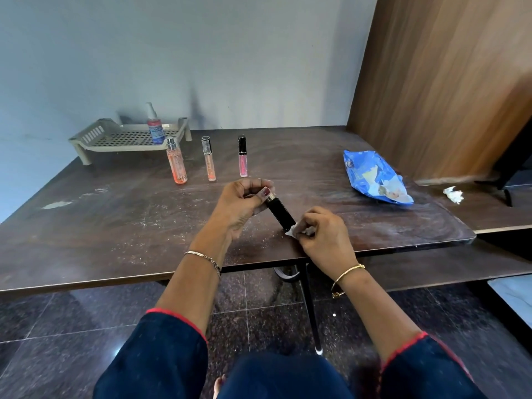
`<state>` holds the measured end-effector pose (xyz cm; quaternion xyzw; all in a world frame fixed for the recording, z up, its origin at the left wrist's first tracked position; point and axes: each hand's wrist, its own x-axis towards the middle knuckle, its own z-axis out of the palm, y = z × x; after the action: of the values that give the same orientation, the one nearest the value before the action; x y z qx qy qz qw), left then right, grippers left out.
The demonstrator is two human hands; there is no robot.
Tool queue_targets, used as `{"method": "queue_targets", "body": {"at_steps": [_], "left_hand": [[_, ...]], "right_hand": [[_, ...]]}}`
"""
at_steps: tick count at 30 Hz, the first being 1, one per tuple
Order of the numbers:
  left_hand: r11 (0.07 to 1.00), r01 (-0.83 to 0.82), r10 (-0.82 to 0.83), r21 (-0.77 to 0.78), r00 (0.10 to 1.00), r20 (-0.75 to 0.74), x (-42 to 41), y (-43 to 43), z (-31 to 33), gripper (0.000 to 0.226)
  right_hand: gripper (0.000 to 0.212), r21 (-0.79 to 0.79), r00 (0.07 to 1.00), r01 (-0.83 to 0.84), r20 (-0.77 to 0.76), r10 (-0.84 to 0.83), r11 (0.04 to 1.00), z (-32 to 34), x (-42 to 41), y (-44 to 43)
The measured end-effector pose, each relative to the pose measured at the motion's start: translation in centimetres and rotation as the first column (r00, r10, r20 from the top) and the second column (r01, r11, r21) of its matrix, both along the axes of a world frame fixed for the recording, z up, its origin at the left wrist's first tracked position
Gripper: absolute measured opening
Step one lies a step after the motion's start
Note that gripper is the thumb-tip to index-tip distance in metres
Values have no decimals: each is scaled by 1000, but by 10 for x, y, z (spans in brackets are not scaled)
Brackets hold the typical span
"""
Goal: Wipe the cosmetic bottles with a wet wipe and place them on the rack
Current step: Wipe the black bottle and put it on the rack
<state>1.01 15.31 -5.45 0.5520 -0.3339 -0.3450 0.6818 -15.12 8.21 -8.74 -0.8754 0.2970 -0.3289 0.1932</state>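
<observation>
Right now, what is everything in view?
Perforated plastic rack: one, beige, far left.
Pump bottle: one, blue label, on rack.
Spray bottle: one, orange, before rack.
Slim tube: one, peach, centre.
Gloss tube: one, pink, centre.
Black bottle: one, silver collar, held near front.
Wet wipe: one, white, at its base.
Plastic packet: one, blue, right.
Crumpled tissue: one, white, far right.
Wooden table: one, dark brown, underneath.
Left hand: grips bottle's top.
Right hand: pinches wipe.

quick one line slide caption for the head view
Left hand holds a black bottle while the right hand wipes its lower end with a wet wipe; a pump bottle stands on the rack.
</observation>
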Motion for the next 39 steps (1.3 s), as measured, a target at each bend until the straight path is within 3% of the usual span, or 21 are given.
{"method": "queue_targets", "body": {"at_steps": [4, 8, 11, 15, 23, 26, 31, 39], "left_hand": [[1000, -20, 19, -2, 1000, -18, 1, 2, -2, 13], [1000, -18, 18, -5, 1000, 17, 1, 3, -2, 18], [1000, -13, 13, 5, 998, 65, -3, 3, -1, 20], [1000, 2, -3, 11, 995, 104, -8, 1, 2, 19], [999, 49, -49, 2, 994, 97, -8, 3, 3, 20], [997, 71, -71, 5, 985, 159, -10, 0, 5, 19], [996, 91, -93, 20, 939, 331, -16, -1, 9, 18], [984, 164, -138, -64, 945, 296, -13, 7, -1, 20]], "right_hand": [[20, 65, 993, 32, 113, -40, 997, 0, 0, -5], [21, 254, 947, 66, 289, -142, 965, 3, 5, -15], [24, 261, 915, 11, 386, -115, 965, 9, 13, -14], [22, 141, 942, -78, 333, 27, 987, 11, 24, -4], [20, 168, 974, 9, 220, -46, 986, -11, 0, -7], [19, 227, 966, 19, 249, -76, 974, 0, 7, -6], [26, 155, 919, 21, 385, -80, 988, 20, 24, -5], [14, 286, 947, -23, 313, -70, 958, -4, -2, -6]]}}
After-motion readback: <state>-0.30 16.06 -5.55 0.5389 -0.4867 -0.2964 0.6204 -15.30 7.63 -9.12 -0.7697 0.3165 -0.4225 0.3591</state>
